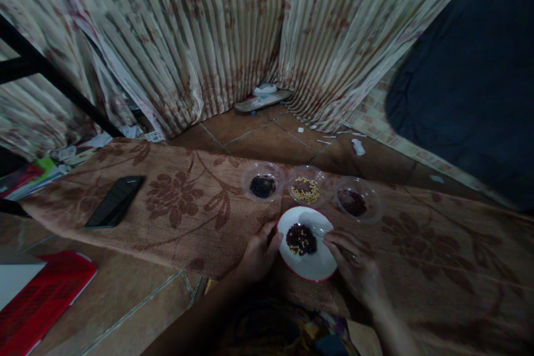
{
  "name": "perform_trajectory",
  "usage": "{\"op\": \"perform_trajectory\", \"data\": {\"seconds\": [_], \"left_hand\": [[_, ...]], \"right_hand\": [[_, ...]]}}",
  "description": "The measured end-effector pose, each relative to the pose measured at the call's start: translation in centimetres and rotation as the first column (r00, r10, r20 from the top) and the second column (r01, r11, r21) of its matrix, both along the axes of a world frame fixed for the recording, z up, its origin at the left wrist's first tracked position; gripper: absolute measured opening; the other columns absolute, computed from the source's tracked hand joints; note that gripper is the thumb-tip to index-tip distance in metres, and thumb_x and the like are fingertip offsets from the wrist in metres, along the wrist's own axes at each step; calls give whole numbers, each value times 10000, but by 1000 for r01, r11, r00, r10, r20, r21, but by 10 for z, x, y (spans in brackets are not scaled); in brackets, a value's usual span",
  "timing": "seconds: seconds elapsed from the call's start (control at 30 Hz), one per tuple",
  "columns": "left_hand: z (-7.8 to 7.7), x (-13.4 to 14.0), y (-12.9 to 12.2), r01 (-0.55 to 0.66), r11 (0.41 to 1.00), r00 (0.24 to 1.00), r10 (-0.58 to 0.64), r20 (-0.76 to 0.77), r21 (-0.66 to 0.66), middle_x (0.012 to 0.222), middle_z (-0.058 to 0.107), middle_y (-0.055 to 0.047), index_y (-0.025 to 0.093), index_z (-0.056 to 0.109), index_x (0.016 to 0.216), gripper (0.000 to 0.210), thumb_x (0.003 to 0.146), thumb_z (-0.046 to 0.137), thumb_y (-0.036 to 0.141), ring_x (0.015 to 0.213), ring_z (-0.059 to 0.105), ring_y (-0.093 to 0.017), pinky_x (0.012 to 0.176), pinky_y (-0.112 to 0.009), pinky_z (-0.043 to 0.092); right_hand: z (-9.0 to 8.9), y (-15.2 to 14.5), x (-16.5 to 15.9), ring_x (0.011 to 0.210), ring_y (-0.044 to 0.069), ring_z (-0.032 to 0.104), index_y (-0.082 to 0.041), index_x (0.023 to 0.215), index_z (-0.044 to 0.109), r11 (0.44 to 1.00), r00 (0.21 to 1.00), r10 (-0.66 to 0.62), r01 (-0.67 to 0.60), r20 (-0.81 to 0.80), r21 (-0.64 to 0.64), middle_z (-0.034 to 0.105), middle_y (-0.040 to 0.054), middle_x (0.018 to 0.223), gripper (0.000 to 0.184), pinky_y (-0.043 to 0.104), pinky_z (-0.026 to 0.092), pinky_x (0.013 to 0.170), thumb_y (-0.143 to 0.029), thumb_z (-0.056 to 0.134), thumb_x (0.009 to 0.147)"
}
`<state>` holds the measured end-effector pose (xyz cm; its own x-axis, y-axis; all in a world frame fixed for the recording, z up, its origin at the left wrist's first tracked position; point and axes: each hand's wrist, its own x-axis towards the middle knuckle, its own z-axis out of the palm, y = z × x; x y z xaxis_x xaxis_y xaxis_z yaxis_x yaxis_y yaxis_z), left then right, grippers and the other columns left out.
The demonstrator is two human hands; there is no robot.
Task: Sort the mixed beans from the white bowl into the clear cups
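A white bowl [321, 266] with a red rim holds a mixed heap of dark and yellow beans [301, 239]. My left hand [262, 250] grips its left edge, thumb over the rim. In my right hand [354, 261] is a spoon [320, 230], its bowl end reaching down beside the beans. Behind the white bowl stand three clear plastic bowls in a row: one with black beans [262, 186], one with yellow beans [306, 191], and one with dark red beans [352, 202].
A brown flowered cloth [200, 233] covers the long surface. On its left lies a black phone [115, 201]. Beyond it, a skateboard [262, 101] and white scraps [357, 147] lie on the tiled floor, before striped curtains [233, 28]. A red item [50, 295] is at lower left.
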<state>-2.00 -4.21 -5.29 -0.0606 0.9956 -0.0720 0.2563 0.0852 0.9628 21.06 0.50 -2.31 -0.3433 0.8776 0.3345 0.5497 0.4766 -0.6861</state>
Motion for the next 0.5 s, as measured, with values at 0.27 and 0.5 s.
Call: {"op": "perform_trajectory", "data": {"seconds": [0.27,0.5], "left_hand": [[1,0,0,4,1000,1000,-4,-6,23,1060,708,-48,198,562,1198,334,943,447,381,930,656,-189,872,-303,501],[0,0,0,5,1000,1000,-5,-17,20,1059,706,-45,201,551,1215,337,946,446,375,922,658,-188,876,-305,499]], "right_hand": [[4,-1,-6,845,177,670,-241,881,685,996,995,-86,84,-60,-34,703,39,915,149,274,537,732,-337,571,872],[3,1,-8,841,176,677,-237,870,675,999,999,-40,40,-23,-9,712,34,895,143,285,532,754,-316,556,882]]}}
